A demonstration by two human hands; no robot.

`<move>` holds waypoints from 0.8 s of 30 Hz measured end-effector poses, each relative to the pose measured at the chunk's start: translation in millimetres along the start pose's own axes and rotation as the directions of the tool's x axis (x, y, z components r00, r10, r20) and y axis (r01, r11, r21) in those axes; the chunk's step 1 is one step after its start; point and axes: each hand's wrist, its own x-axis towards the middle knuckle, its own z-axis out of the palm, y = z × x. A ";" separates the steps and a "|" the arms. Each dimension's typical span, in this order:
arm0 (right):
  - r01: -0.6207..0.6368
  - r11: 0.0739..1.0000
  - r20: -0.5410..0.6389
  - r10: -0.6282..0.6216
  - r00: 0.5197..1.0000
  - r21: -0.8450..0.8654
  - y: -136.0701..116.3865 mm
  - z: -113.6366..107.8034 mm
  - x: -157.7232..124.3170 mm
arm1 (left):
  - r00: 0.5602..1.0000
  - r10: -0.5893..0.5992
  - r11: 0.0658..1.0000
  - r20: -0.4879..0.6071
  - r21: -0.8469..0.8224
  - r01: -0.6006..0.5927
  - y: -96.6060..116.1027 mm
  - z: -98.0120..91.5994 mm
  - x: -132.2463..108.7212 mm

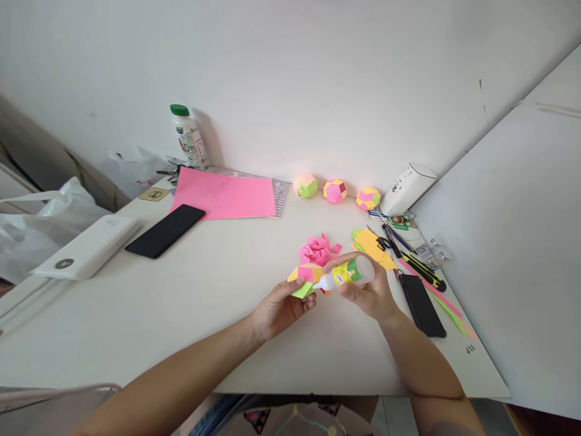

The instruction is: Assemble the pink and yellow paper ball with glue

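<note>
My left hand is closed on a partly built paper ball of green, pink and orange faces, thumb pressed on top. In my right hand is a glue bottle with a yellow-green label, tipped so that its nozzle is at the green face. From this angle I cannot tell whether the tip touches the paper. Just behind the ball lies a heap of pink paper pieces. Orange paper pieces lie behind my right hand, with a little green paper beside them.
Three finished paper balls line the wall. A pink sheet, a black phone, a white power bank and a bottle are at left. Scissors, a box cutter and a black case lie right.
</note>
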 end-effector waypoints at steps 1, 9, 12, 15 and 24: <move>-0.003 1.000 0.001 0.003 1.000 0.000 0.1 0.1 -0.1 | 1.000 0.001 1.000 0.004 0.002 -0.001 -0.1 -0.3 0.1; -0.051 0.999 -0.057 0.050 0.997 -0.019 3.5 -5.8 -3.3 | 0.999 0.014 1.000 0.033 0.012 -0.014 1.7 -0.4 1.2; -0.051 0.999 -0.071 0.050 0.996 -0.011 5.2 -7.9 -4.4 | 0.999 0.020 1.000 0.047 0.004 -0.020 1.6 -0.2 0.9; -0.036 0.999 -0.056 0.036 0.998 -0.001 5.8 -7.8 -4.8 | 0.999 0.018 1.000 0.033 -0.008 -0.018 0.9 0.3 0.4; -0.040 0.999 -0.079 0.039 0.996 -0.019 -0.1 -7.8 -3.5 | 0.999 -0.005 0.996 -0.041 -0.085 0.002 2.5 5.1 -0.4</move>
